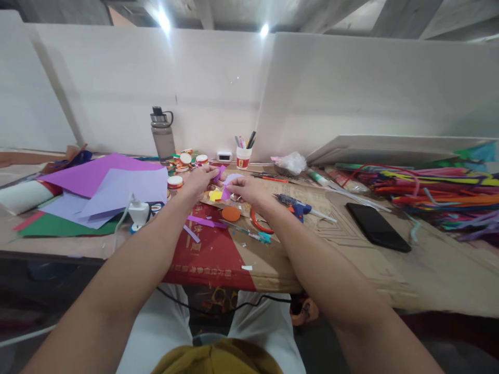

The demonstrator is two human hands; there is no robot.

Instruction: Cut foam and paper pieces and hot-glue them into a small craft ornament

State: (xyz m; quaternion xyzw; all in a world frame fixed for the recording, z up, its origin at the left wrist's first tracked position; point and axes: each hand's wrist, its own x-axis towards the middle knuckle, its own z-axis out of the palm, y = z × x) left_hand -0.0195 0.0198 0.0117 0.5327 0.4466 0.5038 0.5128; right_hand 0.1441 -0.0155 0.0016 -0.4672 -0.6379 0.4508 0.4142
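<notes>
Above the middle of the table, my left hand (204,178) pinches a small purple paper piece (219,172). Close beside it, my right hand (246,188) holds a pale lilac paper piece (233,177) between thumb and fingers, with a brighter purple part hanging below it. Whether these pieces are joined I cannot tell. Just under the hands lies a yellow paper piece (215,196). Nearer to me are an orange paper disc (231,213), purple paper strips (208,222) and a teal-ended tool (263,237). Red-orange scissor handles (259,222) show partly behind my right forearm.
Coloured paper sheets (105,174) and a white plug (139,212) lie left. A water bottle (162,135), pen cup (244,157) and small white-rimmed round pieces (175,182) stand behind. To the right are a glue gun (298,208), phone (377,227) and pipe cleaners (440,197).
</notes>
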